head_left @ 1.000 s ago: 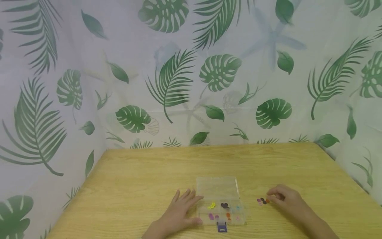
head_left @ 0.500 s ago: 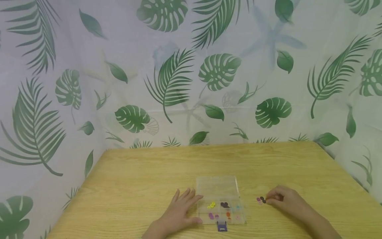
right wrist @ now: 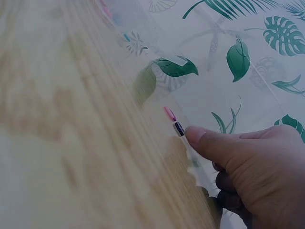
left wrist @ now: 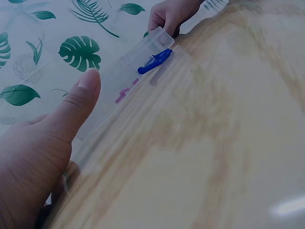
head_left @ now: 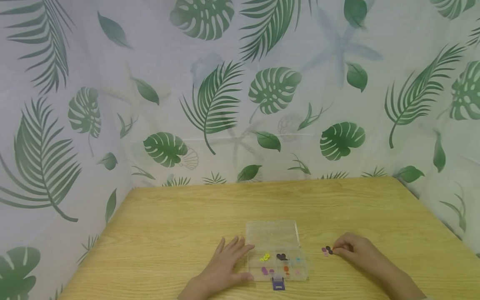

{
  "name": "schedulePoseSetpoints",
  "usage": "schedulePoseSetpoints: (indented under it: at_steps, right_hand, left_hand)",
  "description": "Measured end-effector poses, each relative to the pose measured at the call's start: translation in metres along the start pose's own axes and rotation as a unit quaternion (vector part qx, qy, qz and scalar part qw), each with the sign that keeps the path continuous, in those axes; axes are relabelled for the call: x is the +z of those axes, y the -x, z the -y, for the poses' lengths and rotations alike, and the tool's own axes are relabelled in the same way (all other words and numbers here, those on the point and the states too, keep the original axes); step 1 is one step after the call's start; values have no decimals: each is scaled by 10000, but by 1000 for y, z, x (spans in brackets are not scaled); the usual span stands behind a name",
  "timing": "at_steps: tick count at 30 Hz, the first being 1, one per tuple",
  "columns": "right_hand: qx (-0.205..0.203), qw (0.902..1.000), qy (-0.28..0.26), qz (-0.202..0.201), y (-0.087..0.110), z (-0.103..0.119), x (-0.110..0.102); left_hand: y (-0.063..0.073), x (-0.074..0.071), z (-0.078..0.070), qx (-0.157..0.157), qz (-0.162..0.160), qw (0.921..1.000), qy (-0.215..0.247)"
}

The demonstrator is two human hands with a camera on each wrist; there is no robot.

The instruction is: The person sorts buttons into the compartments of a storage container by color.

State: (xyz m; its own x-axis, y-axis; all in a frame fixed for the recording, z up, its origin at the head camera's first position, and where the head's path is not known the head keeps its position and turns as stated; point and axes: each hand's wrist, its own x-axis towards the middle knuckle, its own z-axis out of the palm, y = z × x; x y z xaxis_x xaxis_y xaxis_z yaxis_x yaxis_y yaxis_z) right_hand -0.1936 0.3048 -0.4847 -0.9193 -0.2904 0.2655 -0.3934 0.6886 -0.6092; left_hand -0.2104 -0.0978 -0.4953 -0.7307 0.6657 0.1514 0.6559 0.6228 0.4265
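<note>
A clear plastic compartment box (head_left: 258,276) lies on the table with its lid (head_left: 271,233) folded back. Inside sit small round buttons in separate compartments: yellow (head_left: 266,256), black (head_left: 281,256), purple (head_left: 264,271), orange (head_left: 286,269), with light blue and pink ones at the right. My left hand (head_left: 229,263) rests along the box's left side, fingers straight and spread. To the right of the box, my right hand (head_left: 356,249) pinches an orange button, mostly hidden by the fingertips. Just left of those fingertips lie purple, pink and black buttons (head_left: 328,249) in a small cluster.
The box's blue latch (head_left: 278,284) hangs at its front edge. The wood-grain table (head_left: 210,212) stretches back to a leaf-patterned cloth (head_left: 225,104) that encloses it behind and at both sides.
My right thumb and fingertips have closed over the orange button, which showed more plainly before. The left hand and box have stayed in place.
</note>
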Motion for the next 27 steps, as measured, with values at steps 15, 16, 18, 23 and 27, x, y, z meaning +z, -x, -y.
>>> schedulePoseSetpoints:
  at_steps: [15, 16, 18, 23, 27]
  right_hand:
    - [-766, 9840, 589, -1494, -2, 12, 7]
    - [-951, 9816, 623, -1533, -3, 13, 7]
    - [-1274, 9766, 678, -1593, -5, 15, 8]
    - [-1678, 9715, 617, -1555, -7, 22, 11]
    - [-1878, 9703, 534, -1431, -7, 30, 13]
  left_hand:
    - [0, 2, 1, 7, -10, 10000, -32]
    - [0, 2, 1, 5, -13, 10000, -25]
    - [0, 2, 1, 4, -9, 10000, -22]
    - [1, 1, 1, 23, -15, 10000, -48]
    - [1, 0, 0, 42, 3, 10000, -41]
